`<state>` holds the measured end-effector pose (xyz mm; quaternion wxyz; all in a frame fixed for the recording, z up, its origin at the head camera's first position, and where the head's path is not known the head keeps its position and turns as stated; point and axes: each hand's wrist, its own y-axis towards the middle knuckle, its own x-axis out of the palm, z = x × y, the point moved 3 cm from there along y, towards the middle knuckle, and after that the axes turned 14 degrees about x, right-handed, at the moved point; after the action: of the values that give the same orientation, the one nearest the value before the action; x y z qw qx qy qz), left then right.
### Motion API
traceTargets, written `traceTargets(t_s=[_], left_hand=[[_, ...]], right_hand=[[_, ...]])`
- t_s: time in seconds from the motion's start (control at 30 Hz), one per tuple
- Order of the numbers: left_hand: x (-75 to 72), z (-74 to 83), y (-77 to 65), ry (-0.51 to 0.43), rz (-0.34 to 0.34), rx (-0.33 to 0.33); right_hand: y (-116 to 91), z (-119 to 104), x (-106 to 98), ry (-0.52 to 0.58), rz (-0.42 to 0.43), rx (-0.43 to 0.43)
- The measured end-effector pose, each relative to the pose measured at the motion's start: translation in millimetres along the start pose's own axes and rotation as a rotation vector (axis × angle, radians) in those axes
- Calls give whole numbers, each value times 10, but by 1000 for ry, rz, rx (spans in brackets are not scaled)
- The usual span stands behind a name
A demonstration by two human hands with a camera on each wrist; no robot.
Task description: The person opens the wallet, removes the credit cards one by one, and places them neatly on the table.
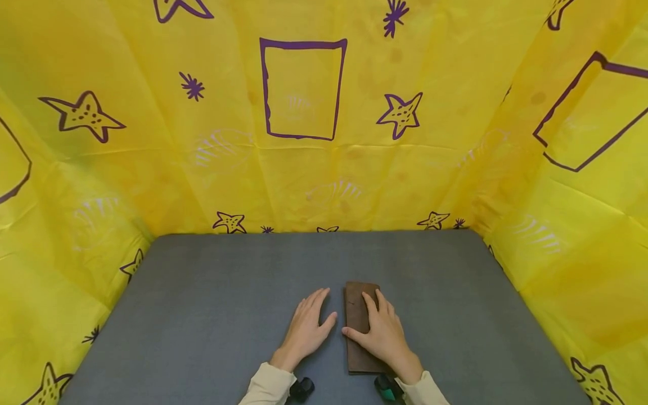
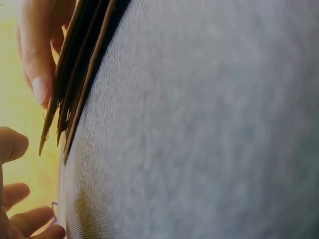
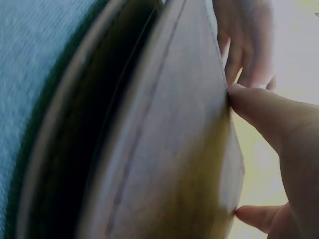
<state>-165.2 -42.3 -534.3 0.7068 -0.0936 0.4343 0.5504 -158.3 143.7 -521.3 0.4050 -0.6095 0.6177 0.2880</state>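
Rests the right hand [image 1: 385,333] on a brown wallet [image 1: 357,315], unclenched: spreads relaxed fingers over the upper part toward twelve o'clock and sets the thumb at the long nine o'clock edge. Holds the left hand [image 1: 306,326] free and loosely spread, just beside the wallet at nine o'clock and apart from it, with fingers aimed toward one o'clock.

Lies lengthwise, twelve to six o'clock, in the wallet's case, flat on the grey counter [image 1: 202,315], slightly toward three o'clock from its middle. Shows stacked layers with dark gaps between them in both wrist views, and a line of stitching along the border in the right wrist view.

Wears pale sleeves [image 1: 268,385] reaching in from six o'clock, with a black device [image 1: 302,389] at the left wrist and a black-and-green one at the right.

Meets yellow cloth [image 1: 228,185] around the counter at nine, twelve and three o'clock. Bears purple drawings there: from the head view's centre, a four-sided outline [image 1: 304,44] near twelve o'clock, a spiky burst [image 1: 395,18] toward one and a starfish [image 1: 83,116] toward ten.
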Motion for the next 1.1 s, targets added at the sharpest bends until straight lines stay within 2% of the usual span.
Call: traceTargets(t_s=[0.13, 0.43, 0.67, 0.93, 1.1], left_hand=[[26, -1, -13, -38, -19, 6], [90, 35, -21, -48, -109, 44], [117, 50, -29, 10, -140, 96], [177, 72, -35, 10, -248, 89], [196, 73, -39, 28, -272, 90]], right_hand=[[-9, -13, -5, -3, -13, 19], [13, -21, -38, 23, -19, 36], [40, 5, -95, 130, -51, 38], [81, 90, -166, 216, -135, 35], [101, 148, -191, 268, -182, 29]])
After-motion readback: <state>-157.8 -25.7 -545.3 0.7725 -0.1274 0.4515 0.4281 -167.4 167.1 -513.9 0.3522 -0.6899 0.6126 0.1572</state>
